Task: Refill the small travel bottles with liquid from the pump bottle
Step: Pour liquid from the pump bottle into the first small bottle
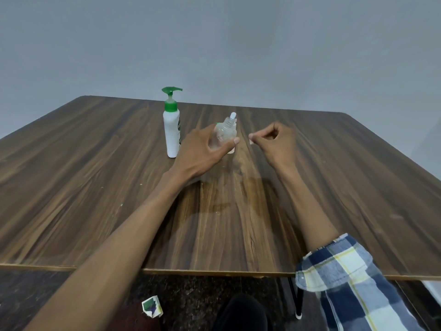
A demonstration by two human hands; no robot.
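A white pump bottle (171, 130) with a green pump head stands upright toward the far side of the wooden table (95, 175). Just right of it, my left hand (202, 151) grips a small clear travel bottle (225, 132), tilted a little, its narrow white nozzle pointing up. My right hand (274, 139) hovers to the right of the bottle with fingers curled and pinched together; a small pale piece shows at the fingertips, too small to identify. A second small bottle seems to stand behind my left thumb, mostly hidden.
A wet-looking smear (226, 199) marks the table in front of my hands. The table's near edge (214, 272) runs across the bottom. A torn green and white wrapper (152, 306) lies on the dark floor below, next to a black table leg (297, 299).
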